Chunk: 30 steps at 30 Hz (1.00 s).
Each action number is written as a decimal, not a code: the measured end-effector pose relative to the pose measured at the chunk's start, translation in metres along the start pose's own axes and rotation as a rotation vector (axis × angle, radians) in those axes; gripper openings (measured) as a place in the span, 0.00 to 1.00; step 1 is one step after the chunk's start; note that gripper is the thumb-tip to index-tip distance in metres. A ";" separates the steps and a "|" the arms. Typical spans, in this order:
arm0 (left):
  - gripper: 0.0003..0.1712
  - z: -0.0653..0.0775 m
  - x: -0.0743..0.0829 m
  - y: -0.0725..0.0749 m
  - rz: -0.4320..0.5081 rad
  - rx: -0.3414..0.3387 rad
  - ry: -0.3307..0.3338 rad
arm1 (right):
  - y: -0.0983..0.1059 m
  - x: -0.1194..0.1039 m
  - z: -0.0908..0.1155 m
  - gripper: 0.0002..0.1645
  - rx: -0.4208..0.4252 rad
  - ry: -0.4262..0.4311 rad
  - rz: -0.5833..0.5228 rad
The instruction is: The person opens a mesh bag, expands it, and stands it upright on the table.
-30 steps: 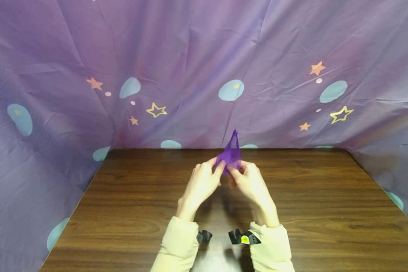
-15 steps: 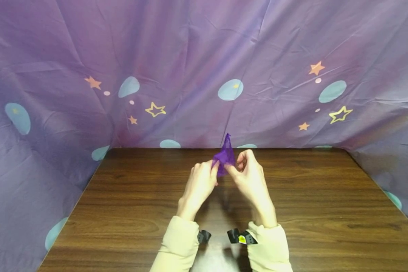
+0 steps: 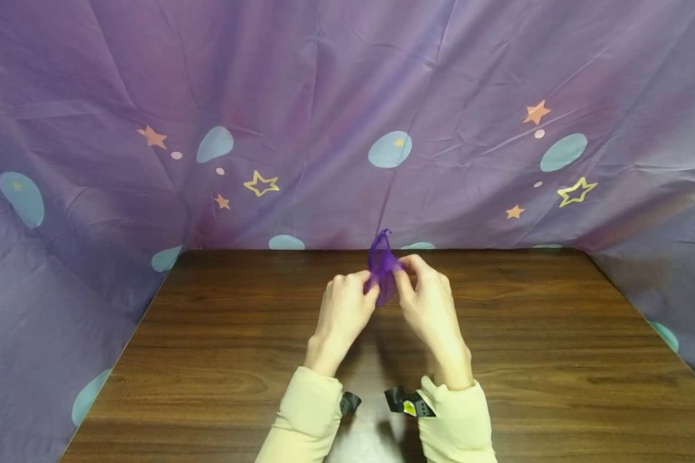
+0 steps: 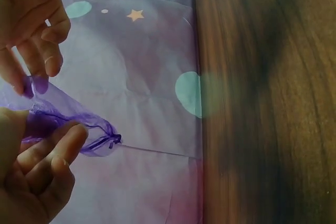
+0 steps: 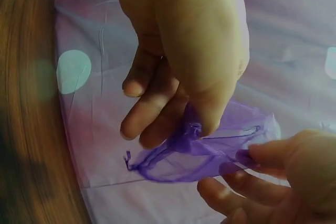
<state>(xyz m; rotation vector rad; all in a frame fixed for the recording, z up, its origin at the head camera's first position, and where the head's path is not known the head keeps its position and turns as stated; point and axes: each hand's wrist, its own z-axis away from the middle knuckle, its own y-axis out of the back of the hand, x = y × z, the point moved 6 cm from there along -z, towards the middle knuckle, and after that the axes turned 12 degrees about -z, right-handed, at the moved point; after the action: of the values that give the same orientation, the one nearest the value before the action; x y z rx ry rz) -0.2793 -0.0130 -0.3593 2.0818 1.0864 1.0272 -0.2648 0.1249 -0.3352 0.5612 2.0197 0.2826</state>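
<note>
A sheer purple drawstring pouch is held up between both hands above the table, its knotted cord end pointing away from the person. My left hand pinches its left side between thumb and fingers. On the other side my right hand pinches the fabric with thumb and fingertips. The left wrist view has the pouch stretched thin, with a dark cord running to a small knot. In the right wrist view, the pouch bulges between the two hands, with gathered fabric under the right thumb.
The dark wooden table spreads out below the hands. A purple curtain printed with stars and blue ovals hangs behind it and along both sides. Black camera mounts sit at the cream sleeve cuffs.
The right index finger lifted off the pouch half a second ago and now pinches it again with the thumb. The pouch's knotted tip has shifted slightly left and lower, and the fabric has opened out.
</note>
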 end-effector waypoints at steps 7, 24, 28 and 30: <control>0.06 0.001 -0.004 0.005 0.028 0.075 0.111 | 0.004 0.008 -0.001 0.05 0.077 -0.075 -0.041; 0.12 0.000 0.000 0.007 0.046 0.089 0.046 | 0.002 0.017 -0.001 0.09 0.067 -0.162 -0.170; 0.11 0.001 0.001 0.007 -0.016 0.098 0.011 | 0.003 0.016 -0.001 0.10 0.070 -0.136 -0.100; 0.11 0.001 0.001 0.007 -0.030 0.109 0.006 | 0.002 0.015 -0.002 0.08 0.070 -0.133 -0.085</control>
<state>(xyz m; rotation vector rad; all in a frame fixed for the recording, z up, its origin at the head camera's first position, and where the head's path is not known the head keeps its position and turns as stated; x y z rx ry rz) -0.2750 -0.0162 -0.3541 2.1425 1.1974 0.9804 -0.2719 0.1346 -0.3452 0.5225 1.9249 0.1206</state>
